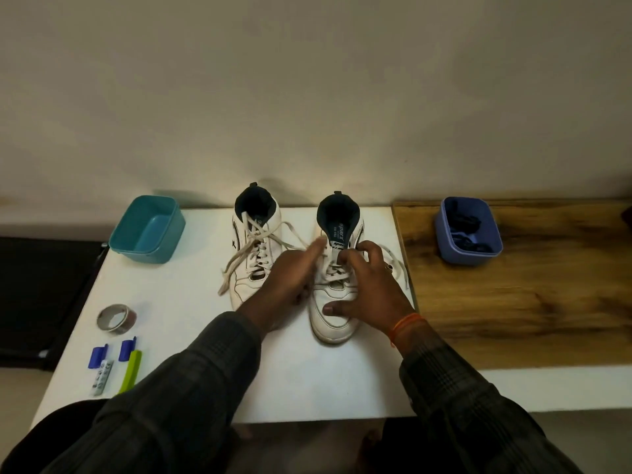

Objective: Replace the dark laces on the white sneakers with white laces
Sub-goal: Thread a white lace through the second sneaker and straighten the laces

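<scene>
Both white sneakers on the white bench (191, 336), white laces already threaded.

We see the right sneaker (337, 302) and left sneaker (254, 254) side by side, long axes running away from us, toes nearest. Our left hand (290, 278) lies straight-fingered along the laces (337, 268); our right hand (369, 285) spreads over them, fingers loose. A careless tug could unthread the loose ends. Dark laces sit in the blue tub (468, 230).

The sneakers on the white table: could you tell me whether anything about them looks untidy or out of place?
Only a little. The left sneaker is laced in white, but its untied lace ends sprawl loose across the white table. On the right sneaker, under both hands, one lace end trails toward the table edge. Nothing looks damaged or spilled.
</scene>
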